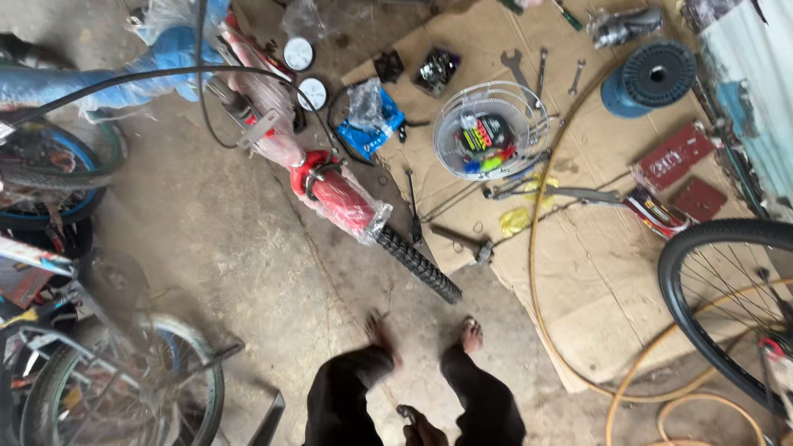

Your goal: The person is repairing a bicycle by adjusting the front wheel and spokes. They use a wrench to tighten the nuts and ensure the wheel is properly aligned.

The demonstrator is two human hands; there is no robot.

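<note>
I see one hand [421, 429] at the bottom edge, between the knees; which hand and whether its grip is closed, I cannot tell. Nearest lies the black handlebar grip [419, 264] on the floor.

Floor [248, 248]: rough, matt concrete. Cardboard [595, 272]: matt brown, creased. Frame [330, 190]: glossy red metal under clear plastic wrap. Grip [420, 264]: matt black ribbed rubber. Basket [487, 132]: shiny wire. Spanners [541, 70]: bare dull metal. Spool [657, 76]: matt blue plastic. Tyre [686, 248]: matt black rubber over thin metal spokes.
</note>
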